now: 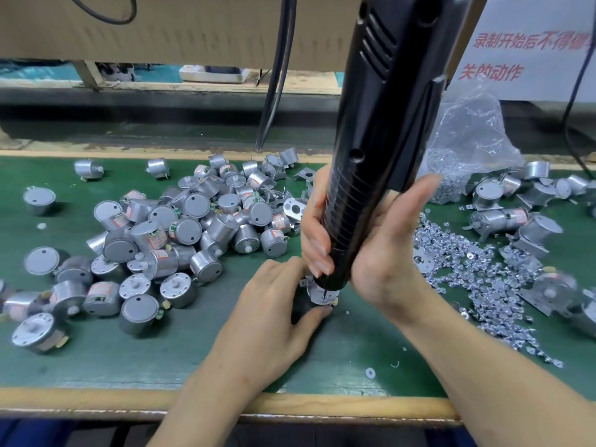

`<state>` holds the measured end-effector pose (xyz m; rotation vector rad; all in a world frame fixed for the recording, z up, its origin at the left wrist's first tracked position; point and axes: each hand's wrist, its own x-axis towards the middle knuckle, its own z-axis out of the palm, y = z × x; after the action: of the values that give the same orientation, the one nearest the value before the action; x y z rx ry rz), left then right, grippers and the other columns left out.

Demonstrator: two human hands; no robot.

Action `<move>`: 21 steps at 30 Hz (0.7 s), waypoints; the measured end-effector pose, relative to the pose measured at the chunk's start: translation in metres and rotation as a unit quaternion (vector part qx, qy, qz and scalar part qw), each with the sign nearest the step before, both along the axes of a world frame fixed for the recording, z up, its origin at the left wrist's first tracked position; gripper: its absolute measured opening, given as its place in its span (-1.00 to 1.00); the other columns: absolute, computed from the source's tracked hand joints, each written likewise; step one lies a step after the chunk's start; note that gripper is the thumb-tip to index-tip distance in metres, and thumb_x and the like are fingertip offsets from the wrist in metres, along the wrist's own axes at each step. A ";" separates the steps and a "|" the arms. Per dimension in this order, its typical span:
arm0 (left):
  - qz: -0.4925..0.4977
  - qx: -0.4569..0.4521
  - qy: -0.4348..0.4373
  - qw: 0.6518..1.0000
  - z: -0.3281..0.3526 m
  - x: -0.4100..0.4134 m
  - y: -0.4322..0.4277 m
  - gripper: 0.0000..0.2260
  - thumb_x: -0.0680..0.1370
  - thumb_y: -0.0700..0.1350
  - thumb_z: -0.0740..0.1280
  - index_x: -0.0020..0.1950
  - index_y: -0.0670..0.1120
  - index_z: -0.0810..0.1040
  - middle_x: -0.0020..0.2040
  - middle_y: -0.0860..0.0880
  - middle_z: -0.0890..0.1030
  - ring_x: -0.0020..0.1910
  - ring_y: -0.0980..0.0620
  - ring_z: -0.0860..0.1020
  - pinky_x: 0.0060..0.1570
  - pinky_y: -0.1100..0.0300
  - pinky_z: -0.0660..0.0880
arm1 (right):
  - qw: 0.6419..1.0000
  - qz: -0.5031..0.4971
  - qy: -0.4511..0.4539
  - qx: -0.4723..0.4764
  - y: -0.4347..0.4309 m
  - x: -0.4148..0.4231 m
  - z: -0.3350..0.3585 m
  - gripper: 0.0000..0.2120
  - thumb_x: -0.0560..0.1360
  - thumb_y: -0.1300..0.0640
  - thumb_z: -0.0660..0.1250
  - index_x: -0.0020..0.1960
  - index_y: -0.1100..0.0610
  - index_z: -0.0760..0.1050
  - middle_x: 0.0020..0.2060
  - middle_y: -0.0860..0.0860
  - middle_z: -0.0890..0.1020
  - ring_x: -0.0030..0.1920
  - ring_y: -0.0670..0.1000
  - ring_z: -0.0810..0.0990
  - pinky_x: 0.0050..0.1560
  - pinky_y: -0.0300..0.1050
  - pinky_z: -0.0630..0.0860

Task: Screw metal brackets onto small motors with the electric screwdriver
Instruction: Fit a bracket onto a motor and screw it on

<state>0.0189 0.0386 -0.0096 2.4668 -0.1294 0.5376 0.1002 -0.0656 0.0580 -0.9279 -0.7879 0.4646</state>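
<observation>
Right hand [374, 250] wrapped round the electric screwdriver [380, 130], bit on the bracket-topped motor [317, 293] that the left hand [267, 317] pinches on the green counter [354, 346] near the motor pile [180, 227]; best keep driver plumb, pressure straight, motor clamped against twist.

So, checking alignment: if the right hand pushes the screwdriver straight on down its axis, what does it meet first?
The metal bracket on the motor gripped by the left hand; the screwdriver bit seems to touch it, though depth is unclear.
</observation>
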 end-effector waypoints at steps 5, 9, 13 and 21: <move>0.002 -0.006 -0.008 1.000 -0.001 0.001 -0.001 -0.74 0.45 -0.03 0.47 -0.04 0.08 0.40 -0.13 0.38 0.37 -0.16 0.17 0.37 -0.17 0.37 0.28 | 0.996 -0.032 -0.013 -0.076 0.002 0.000 -0.003 -0.16 0.09 -0.72 0.23 -0.17 0.05 0.34 -0.48 -0.23 0.53 -0.43 -0.26 0.47 -0.30 -0.30 0.41; 0.005 -0.007 -0.021 1.000 0.001 0.001 -0.002 -0.56 0.42 -0.06 0.50 -0.05 0.23 0.23 -0.09 0.42 0.38 -0.20 0.23 0.36 -0.19 0.42 0.28 | 0.997 -0.048 -0.040 -0.037 0.002 -0.003 0.000 -0.22 0.28 -0.63 0.24 -0.22 0.15 0.39 -0.51 -0.06 0.45 -0.59 -0.04 0.36 -0.52 -0.11 0.30; 0.015 -0.015 -0.016 1.000 0.000 0.000 -0.002 -0.71 0.42 -0.05 0.51 -0.04 0.08 0.41 -0.17 0.37 0.39 -0.22 0.14 0.39 -0.24 0.28 0.30 | 0.997 -0.045 -0.047 -0.035 0.002 -0.003 0.001 -0.27 0.30 -0.62 0.22 -0.24 0.10 0.42 -0.52 -0.02 0.43 -0.62 0.01 0.32 -0.54 -0.09 0.25; 0.022 -0.013 -0.018 1.000 -0.002 -0.001 -0.002 -0.68 0.42 -0.03 0.50 -0.06 0.12 0.36 -0.12 0.40 0.39 -0.24 0.14 0.38 -0.26 0.31 0.28 | 0.996 -0.057 -0.060 -0.032 0.002 -0.002 -0.002 -0.28 0.34 -0.60 0.19 -0.24 0.11 0.42 -0.50 -0.02 0.44 -0.61 0.02 0.33 -0.55 -0.04 0.26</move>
<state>0.0182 0.0363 -0.0117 2.4400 -0.0834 0.5997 0.0981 -0.0632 0.0558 -1.0621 -0.8279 0.3388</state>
